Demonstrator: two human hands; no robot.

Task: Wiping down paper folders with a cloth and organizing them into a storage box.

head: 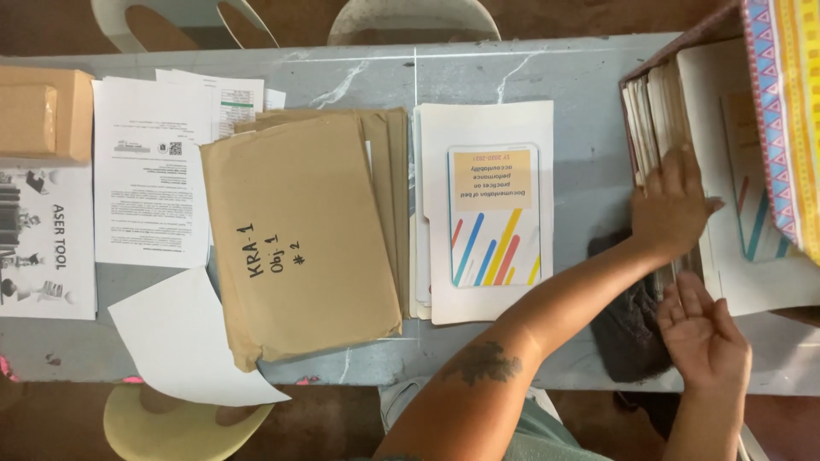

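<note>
Both hands are laid among the upright folders (653, 119) packed in the patterned box (781, 102) at the table's (581, 94) right end: the left hand (673, 205) is pressed flat, fingers spread, against the stack's edges, while the right hand (705, 333) is held open, palm up, just below, with nothing pinched. Thin card folders like these are judged light singly but heavy as a bundle, floppy and smooth-faced, so a slip is likely. They would best be taken at the top edges, several squeezed together.
</note>
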